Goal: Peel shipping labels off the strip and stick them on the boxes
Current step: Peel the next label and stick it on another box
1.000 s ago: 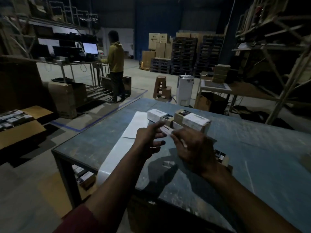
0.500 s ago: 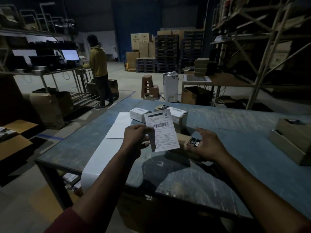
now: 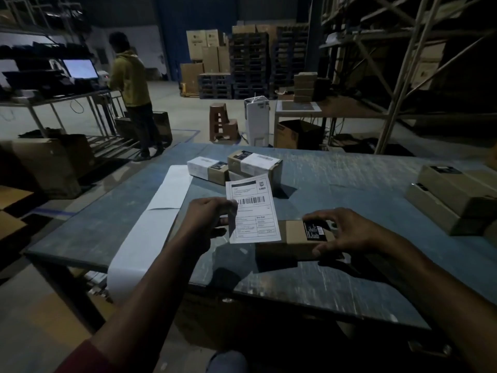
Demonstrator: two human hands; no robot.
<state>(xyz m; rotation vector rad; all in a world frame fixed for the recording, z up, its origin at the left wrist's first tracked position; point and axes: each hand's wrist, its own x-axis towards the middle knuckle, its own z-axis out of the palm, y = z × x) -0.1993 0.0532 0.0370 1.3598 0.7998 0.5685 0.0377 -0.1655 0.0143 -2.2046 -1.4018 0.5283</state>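
Nearest the viewer, the left hand (image 3: 208, 220) pinches a peeled shipping label (image 3: 252, 208) by its left edge, thumb and fingers curled on the paper, so the sheet stands nearly upright above the table (image 3: 349, 281) with its barcode and printed boxes facing the camera. Just right of that hand, partly hidden behind the lower right corner of the label, a small brown box (image 3: 295, 239) lies flat on the tabletop; the right hand (image 3: 347, 232) grips it from above at its far end, fingers curved over the top by the black printed sticker and the thumb against the near side. To the left of the left hand, the white label strip (image 3: 150, 230) runs along the table from the front edge, where it droops over, back toward the far side, with a fold line across it about level with the left hand. Beyond both hands, past the top of the held label, a cluster of labelled boxes (image 3: 242, 168) sits together, white labels wrapped over their tops. Well off to the right of the right hand, two larger flat cartons (image 3: 454, 197) are stacked near the table's right edge. Farther still, off the table and up-left of the left hand, a person in a yellow hooded top (image 3: 130, 76) stands at a workbench facing a lit monitor (image 3: 80, 69), and stacked pallets and cartons (image 3: 236, 63) fill the back of the dim warehouse.
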